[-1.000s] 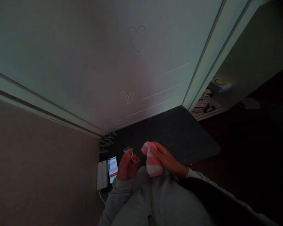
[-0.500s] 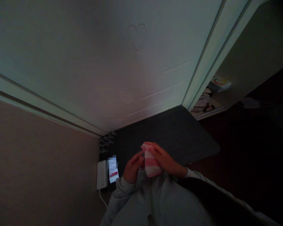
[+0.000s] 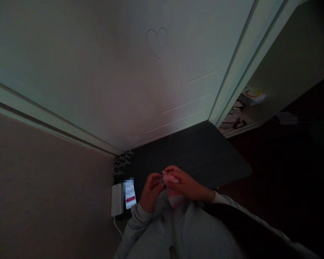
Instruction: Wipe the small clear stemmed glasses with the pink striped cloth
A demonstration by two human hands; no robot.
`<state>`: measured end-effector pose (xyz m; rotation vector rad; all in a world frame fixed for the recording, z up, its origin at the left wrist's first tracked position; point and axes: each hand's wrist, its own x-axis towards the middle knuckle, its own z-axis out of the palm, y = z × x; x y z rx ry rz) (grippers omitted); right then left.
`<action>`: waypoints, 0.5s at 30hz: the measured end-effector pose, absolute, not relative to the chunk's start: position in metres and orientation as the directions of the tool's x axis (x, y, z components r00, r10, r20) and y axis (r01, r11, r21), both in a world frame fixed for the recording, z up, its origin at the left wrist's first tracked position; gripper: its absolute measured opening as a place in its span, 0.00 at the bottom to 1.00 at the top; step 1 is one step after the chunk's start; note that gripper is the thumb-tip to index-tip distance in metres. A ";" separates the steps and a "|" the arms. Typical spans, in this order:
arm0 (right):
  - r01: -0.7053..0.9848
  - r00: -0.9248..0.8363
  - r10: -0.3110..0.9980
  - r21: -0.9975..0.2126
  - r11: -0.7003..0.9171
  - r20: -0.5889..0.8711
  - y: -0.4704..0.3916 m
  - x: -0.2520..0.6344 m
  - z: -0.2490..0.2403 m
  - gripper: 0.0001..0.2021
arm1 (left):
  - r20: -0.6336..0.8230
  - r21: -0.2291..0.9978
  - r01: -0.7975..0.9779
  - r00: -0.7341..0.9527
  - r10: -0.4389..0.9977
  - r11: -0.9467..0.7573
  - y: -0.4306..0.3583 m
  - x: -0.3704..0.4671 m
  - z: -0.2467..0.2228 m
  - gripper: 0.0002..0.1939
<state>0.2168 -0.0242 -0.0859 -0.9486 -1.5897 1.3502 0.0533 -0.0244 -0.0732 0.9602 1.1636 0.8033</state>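
Observation:
Close to my body, over the near side of the dark table, my right hand is wrapped round a pink-and-white striped cloth. Part of the cloth hangs below the fingers. At its left, my left hand pinches a small shiny thing, metallic or clear, which touches the cloth. It is too small and dim to name, and the fingers cover part of it. Several similar shiny small things stand together at the table's left corner.
A phone with a lit screen lies left of my hands, against a white box with a cable. Behind the table rises a white panel with heart patterns. An open compartment at right holds a white box with a coloured ring.
My right fingers have closed further over the cloth, and less of it hangs down. The small shiny thing has moved slightly up, against the cloth. My left hand has turned a little.

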 end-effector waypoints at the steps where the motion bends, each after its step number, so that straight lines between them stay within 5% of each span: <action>1: 0.026 -0.375 0.919 -0.990 0.140 0.120 -0.024 0.217 -0.086 0.10 | -0.371 0.921 -0.036 0.227 0.901 0.388 -0.024 0.053 -0.073 0.12; 15: -0.314 -0.169 0.981 -0.938 -0.150 -0.100 -0.026 0.219 -0.085 0.10 | -0.372 0.928 0.043 0.178 0.911 0.371 -0.025 0.057 -0.066 0.12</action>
